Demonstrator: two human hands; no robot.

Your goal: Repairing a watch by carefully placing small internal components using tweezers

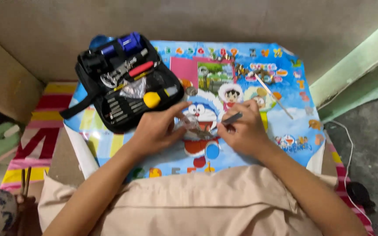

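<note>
My left hand (pixel 156 129) rests on a colourful cartoon-printed table cover (pixel 285 91) and pinches a small, shiny metal piece (pixel 194 127), possibly a watch, against it. My right hand (pixel 241 129) holds a thin dark tool (pixel 232 118) like a pen, its tip pointing toward the metal piece between the two hands. What exactly the small piece is cannot be made out.
An open black tool case (pixel 125 83) with a yellow-handled driver, red-handled tool and blue holder lies at the back left. A thin stick (pixel 273 95) and small metal bits (pixel 241 70) lie at the back right. A striped mat (pixel 44 126) is on the left.
</note>
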